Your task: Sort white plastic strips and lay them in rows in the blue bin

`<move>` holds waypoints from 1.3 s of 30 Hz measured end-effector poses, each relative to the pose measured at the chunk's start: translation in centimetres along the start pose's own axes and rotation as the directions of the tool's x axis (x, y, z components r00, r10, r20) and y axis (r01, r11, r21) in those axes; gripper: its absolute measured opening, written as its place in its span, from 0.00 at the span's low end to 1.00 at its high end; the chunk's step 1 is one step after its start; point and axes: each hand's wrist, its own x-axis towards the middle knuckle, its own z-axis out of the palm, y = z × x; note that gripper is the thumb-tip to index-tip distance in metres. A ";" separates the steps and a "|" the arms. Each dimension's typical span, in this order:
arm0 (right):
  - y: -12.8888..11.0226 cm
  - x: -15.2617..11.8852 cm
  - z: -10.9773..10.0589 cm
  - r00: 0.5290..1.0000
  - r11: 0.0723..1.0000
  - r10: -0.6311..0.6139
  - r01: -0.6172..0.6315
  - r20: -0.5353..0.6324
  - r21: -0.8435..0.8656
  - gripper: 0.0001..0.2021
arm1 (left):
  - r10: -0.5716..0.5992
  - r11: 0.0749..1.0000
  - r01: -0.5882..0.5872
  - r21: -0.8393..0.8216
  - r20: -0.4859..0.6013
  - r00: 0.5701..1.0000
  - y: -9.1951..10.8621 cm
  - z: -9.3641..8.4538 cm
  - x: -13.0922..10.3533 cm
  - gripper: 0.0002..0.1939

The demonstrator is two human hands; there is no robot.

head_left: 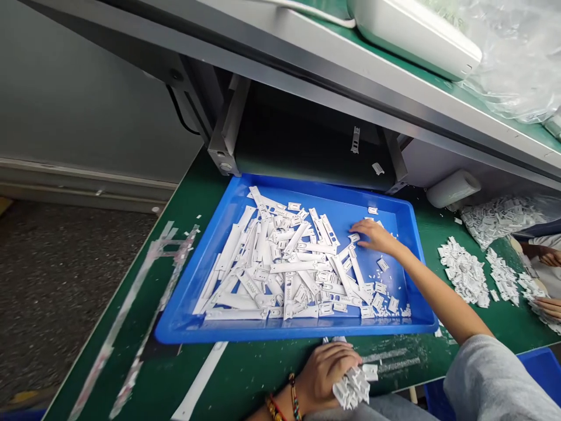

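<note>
A blue tray (205, 335) holds a heap of long white plastic strips (293, 266) and small white clip-like pieces (383, 264). My right hand (373, 235) reaches over the tray's right part, its fingertips closed on a small white piece (354, 237). Below the tray's front edge, my left hand (328, 374) is curled round a bunch of small white pieces (352, 388), which stick out toward its right side. Another long white strip (200, 383) lies on the green table, left of my left hand and partly past the frame's bottom edge.
A dark conveyor belt (302, 137) with two white parts runs behind the tray, under a metal shelf (307, 64). Piles of white pieces (464, 272) and a filled plastic bag (502, 217) lie on the right. Another person's hands (550, 306) are at the right edge.
</note>
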 end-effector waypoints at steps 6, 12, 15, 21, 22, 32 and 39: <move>-2.2 -1.0 -0.8 0.939 0.919 0.323 -0.340 -0.113 -0.198 0.15 | 0.007 1.000 -0.007 0.016 0.000 1.000 0.0 -0.3 0.1 0.16; -7.1 -2.4 1.0 0.801 0.853 0.488 -0.522 0.348 0.005 0.12 | 0.005 1.000 -0.005 0.014 -0.006 1.000 -0.2 0.1 0.0 0.15; -8.0 -1.7 0.3 0.761 0.801 0.550 -0.597 0.345 0.040 0.11 | 0.013 1.000 -0.013 -0.004 0.001 1.000 -0.1 0.0 -0.1 0.17; -8.6 -0.2 -2.5 0.953 0.895 0.258 -0.298 0.157 0.332 0.06 | 0.008 0.999 -0.008 0.032 -0.024 1.000 0.5 -0.5 0.0 0.15; -8.8 -0.1 -2.2 0.958 0.911 0.239 -0.277 0.157 0.307 0.08 | 0.015 0.999 -0.014 0.029 -0.034 0.999 0.5 -0.5 0.0 0.16; -6.3 -5.2 -1.5 0.867 0.865 0.498 -0.495 0.026 -0.086 0.10 | 0.043 0.998 -0.038 0.056 -0.090 0.995 0.3 0.0 0.4 0.17; -10.1 -7.4 0.8 0.932 0.958 0.209 -0.256 0.296 0.131 0.07 | 0.035 0.999 -0.032 0.033 -0.080 0.996 0.5 0.1 0.5 0.15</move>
